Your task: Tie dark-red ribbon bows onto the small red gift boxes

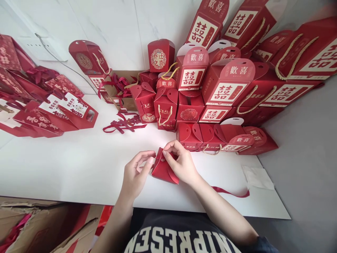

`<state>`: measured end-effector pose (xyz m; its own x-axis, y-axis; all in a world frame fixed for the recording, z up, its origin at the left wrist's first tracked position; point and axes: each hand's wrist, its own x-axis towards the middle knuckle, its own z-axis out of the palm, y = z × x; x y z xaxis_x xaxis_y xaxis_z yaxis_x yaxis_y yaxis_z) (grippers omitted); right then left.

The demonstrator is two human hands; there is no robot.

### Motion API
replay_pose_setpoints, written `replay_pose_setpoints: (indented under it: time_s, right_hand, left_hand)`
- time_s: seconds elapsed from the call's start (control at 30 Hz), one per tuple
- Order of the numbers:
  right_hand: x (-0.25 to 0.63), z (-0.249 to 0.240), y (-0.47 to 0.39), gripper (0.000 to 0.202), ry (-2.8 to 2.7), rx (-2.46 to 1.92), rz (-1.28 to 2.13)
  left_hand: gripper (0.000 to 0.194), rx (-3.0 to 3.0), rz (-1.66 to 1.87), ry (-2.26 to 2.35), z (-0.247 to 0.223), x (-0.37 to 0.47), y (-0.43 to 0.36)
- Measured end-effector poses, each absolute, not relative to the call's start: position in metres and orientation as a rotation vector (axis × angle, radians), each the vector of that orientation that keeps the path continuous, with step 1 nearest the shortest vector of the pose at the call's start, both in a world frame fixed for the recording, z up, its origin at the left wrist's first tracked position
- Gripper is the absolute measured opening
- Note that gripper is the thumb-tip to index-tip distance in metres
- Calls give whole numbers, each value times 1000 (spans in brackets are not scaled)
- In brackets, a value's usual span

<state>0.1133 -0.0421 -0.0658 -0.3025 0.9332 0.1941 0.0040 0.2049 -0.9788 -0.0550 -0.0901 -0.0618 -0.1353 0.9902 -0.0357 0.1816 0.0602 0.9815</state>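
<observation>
Lettered shirt foremost; right hand pinching red box, left hand grip slightly parted beside it

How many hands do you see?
2: the bare left hand, beside the small, red cardboard box, and the bare right hand, pinching its top. No others show.

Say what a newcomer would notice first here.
Probably the stack of red boxes massed at the back right of the white table. Next, the small box near the table's front, with the right hand pinching at its top and the left hand close by its left edge. Then the loose dark-red ribbons lying left of the stack.
</observation>
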Motion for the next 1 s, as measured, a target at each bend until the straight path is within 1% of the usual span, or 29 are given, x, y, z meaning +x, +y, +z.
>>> replay_pose_setpoints:
  time_s: [0.1,0.13,0.17,0.27,0.3,0.43,0.6,0.7,0.73,0.83,1.0]
  right_hand:
    - [112,-65,-42,2,-1593,-935,1212]
    - [112,-65,-43,2,-1612,-938,1196]
    - [111,-64,-43,2,-1627,-938,1183]
    - [111,-64,-43,3,-1658,-934,1153]
    - [111,-64,-43,2,-1672,-931,1141]
    - [111,-63,-43,3,-1749,-942,1055]
    - [111,-65,-44,5,-1775,-937,1029]
    - [111,-65,-44,3,-1764,-926,1037]
    - [112,-64,-44,2,-1756,-932,1046]
    - [123,-63,-45,11,-1690,-991,1051]
    - [177,-74,-55,17,-1489,-1162,860]
  left_hand:
    - [46,1312,1114,1479,-60,-53,-94]
    - [47,1315,1107,1476,-59,-52,-95]
    - [44,1304,1110,1465,-59,-52,-96]
    - [26,1264,1131,1432,-61,-52,-95]
    - [24,1266,1134,1434,-62,-52,-94]
    - [29,1315,1124,1472,-64,-50,-89]
    - [27,1265,1170,1391,-68,-47,-84]
    - [24,1217,1227,1330,-69,-44,-85]
    - [24,1175,1256,1313,-70,-44,-85]
    - [25,960,1360,1276,-72,-51,-85]
    - [21,607,1617,1437,-82,-101,-81]
